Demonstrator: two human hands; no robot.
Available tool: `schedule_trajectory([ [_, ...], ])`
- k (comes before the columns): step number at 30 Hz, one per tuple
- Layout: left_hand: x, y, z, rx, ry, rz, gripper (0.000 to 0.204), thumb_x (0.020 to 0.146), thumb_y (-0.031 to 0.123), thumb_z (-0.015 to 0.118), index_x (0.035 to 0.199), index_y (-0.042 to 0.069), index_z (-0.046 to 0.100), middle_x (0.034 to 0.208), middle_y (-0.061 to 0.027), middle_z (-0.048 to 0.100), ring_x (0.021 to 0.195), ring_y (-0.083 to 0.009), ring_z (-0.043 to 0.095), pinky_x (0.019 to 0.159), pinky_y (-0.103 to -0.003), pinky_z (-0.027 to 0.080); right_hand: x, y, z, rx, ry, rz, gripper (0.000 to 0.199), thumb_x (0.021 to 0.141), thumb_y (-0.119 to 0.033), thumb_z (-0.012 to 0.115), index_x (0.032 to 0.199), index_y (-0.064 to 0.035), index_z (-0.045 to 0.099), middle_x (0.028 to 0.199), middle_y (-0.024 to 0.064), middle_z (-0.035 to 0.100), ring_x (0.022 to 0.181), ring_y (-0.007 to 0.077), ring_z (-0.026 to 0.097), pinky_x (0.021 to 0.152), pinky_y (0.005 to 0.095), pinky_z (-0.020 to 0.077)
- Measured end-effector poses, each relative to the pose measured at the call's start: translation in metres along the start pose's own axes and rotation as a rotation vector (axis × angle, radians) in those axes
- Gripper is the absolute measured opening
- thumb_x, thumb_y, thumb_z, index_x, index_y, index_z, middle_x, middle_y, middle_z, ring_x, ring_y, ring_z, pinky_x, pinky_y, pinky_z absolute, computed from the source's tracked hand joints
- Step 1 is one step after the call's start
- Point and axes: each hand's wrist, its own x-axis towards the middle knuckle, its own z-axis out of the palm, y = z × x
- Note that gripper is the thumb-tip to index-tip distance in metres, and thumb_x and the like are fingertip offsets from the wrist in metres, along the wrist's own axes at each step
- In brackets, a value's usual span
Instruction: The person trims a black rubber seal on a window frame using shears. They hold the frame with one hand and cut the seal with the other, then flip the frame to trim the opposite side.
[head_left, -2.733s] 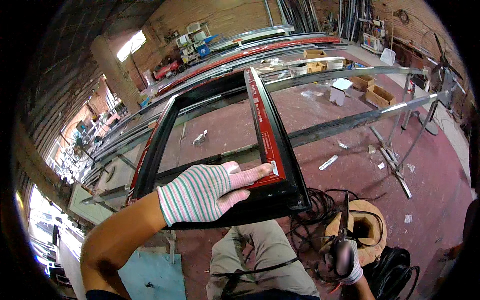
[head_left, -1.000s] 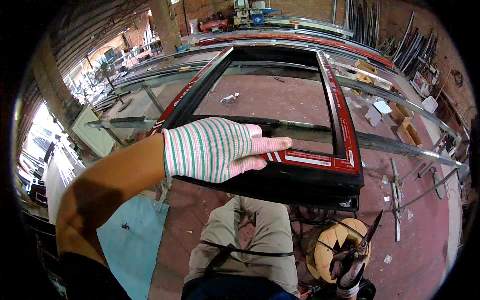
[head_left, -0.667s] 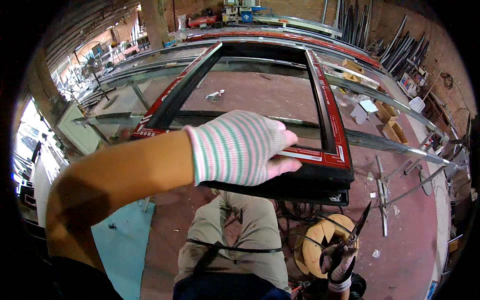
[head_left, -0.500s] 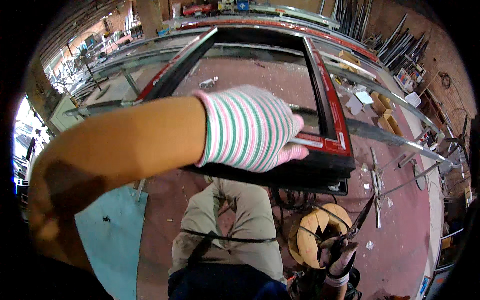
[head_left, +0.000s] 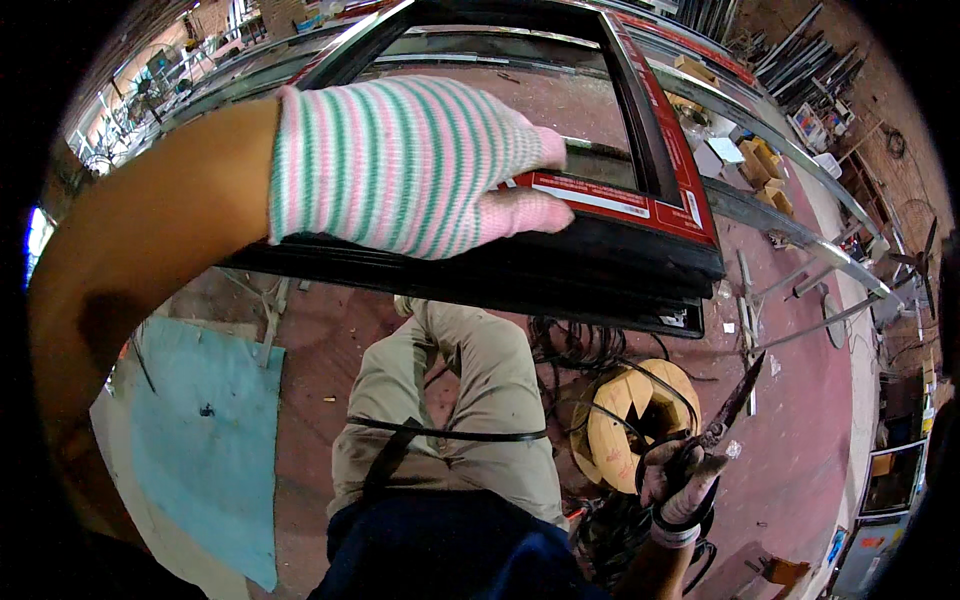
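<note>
My left hand (head_left: 410, 165), in a pink, white and green striped glove, lies flat on the near rail of a large black metal frame (head_left: 640, 262) with red protective film along its edges. The fingers spread over the rail and point right, without closing around it. My right hand (head_left: 680, 485), in a worn dirty glove, hangs low beside my leg and is shut on a pair of dark scissors or snips (head_left: 728, 408), whose blades point up and right.
A wooden cable reel (head_left: 625, 420) with black cable stands on the red floor by my right leg. A light blue sheet (head_left: 205, 440) lies at the left. Long metal profiles (head_left: 800, 240) and cardboard boxes (head_left: 760, 160) sit beyond the frame on trestles.
My left hand has slid along the frame's near rail and now fills more of the view as my head leaned closer. The right hand stays low with the tool.
</note>
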Motion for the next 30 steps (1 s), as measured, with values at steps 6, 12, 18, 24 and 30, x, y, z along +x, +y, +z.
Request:
schedule_trajectory([
  [6,0.003,0.01,-0.005,0.115,-0.067,-0.016,0.037,0.098,0.036,0.064,0.118,0.004,0.064,0.091,-0.0207,0.068,0.083,-0.0407,0.069,0.074,-0.049,0.054,0.004,0.003,-0.001,0.0,-0.09,-0.038,0.098,0.089,-0.09,0.036,0.084,0.0019,0.069,0.044,0.0039,0.044,0.031,0.0144,0.035,0.03,0.0281,0.0298],
  [12,-0.004,0.002,-0.007,-0.053,-0.048,-0.032,0.041,0.099,0.036,0.064,0.122,0.002,0.063,0.1,-0.0227,0.069,0.093,-0.0417,0.069,0.083,-0.047,0.055,-0.001,0.028,-0.006,0.043,0.074,-0.047,0.092,0.093,-0.085,0.036,0.085,0.0004,0.067,0.043,0.0023,0.043,0.031,0.0141,0.035,0.03,0.028,0.0286],
  [18,-0.033,-0.021,0.003,-0.231,-0.045,-0.072,0.048,0.1,0.04,0.061,0.131,0.004,0.059,0.111,-0.0207,0.068,0.106,-0.0388,0.067,0.095,-0.043,0.054,0.046,0.067,0.008,-0.442,-0.06,-0.204,0.027,0.098,-0.027,0.065,0.089,-0.001,0.065,0.063,0.0016,0.056,0.057,0.0109,0.051,0.054,0.0279,0.0425],
  [24,-0.064,-0.022,-0.015,-0.135,-0.086,-0.215,0.059,0.098,0.046,0.062,0.137,0.002,0.056,0.1,-0.0204,0.066,0.093,-0.04,0.067,0.083,-0.047,0.055,0.105,0.084,0.073,-0.379,-0.077,-0.115,0.026,0.085,-0.011,0.084,0.097,-0.0031,0.063,0.079,0.0,0.063,0.071,0.0112,0.055,0.064,0.0273,0.0475],
  [30,-0.08,-0.047,-0.01,-0.073,-0.06,-0.223,0.064,0.096,0.053,0.061,0.128,-0.002,0.06,0.103,-0.02,0.07,0.095,-0.0359,0.07,0.084,-0.044,0.057,0.18,0.099,0.099,-0.299,-0.138,-0.098,0.024,0.091,-0.017,0.075,0.107,-0.0042,0.062,0.092,0.0044,0.067,0.082,0.0142,0.059,0.073,0.0304,0.0507],
])
